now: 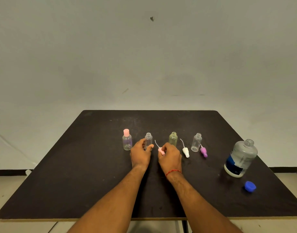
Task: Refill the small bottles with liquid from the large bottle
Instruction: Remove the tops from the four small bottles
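Your left hand (141,154) curls round the open clear small bottle (148,139); your right hand (170,157) pinches a pink spray cap (161,151) just beside it. The large bottle (241,158) stands uncapped well to your right on the worktop (94,182), a blue cap (250,186) near it

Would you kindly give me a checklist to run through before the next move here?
1. Large bottle uncapped and upright: ok.
2. Blue cap set aside from it: ok.
3. Left hand holds the second small bottle: ok.
4. Right hand free to pour: not ok, it pinches the pink spray top.
5. Pink-capped bottle opened: not ok.
6. Second small bottle's fill level: cannot tell.
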`<control>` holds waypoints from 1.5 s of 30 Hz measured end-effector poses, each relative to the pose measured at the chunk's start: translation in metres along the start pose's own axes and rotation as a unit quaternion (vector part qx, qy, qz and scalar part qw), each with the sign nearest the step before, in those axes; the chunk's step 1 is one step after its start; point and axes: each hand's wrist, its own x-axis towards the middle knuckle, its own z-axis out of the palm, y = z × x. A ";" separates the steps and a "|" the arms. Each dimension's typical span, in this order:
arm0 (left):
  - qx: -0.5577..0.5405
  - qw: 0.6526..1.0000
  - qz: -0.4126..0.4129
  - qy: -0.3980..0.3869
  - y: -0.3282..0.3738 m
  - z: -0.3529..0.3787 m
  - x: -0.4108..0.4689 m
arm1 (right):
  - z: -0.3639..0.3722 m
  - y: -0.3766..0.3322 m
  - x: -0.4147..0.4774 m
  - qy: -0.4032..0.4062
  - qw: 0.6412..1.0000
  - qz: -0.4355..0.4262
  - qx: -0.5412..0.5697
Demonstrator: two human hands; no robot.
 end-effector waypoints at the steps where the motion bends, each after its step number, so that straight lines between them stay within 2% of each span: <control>1: -0.003 1.000 -0.002 -0.002 0.000 0.001 0.000 | 0.001 -0.001 0.001 -0.001 1.000 0.000 -0.003; 10: -0.022 1.000 -0.010 -0.020 0.000 0.002 0.003 | 0.005 -0.005 0.000 -0.001 0.999 -0.006 -0.033; 45: -0.007 1.000 -0.008 -0.024 0.005 -0.001 -0.001 | 0.010 0.000 0.004 -0.008 0.999 0.031 -0.002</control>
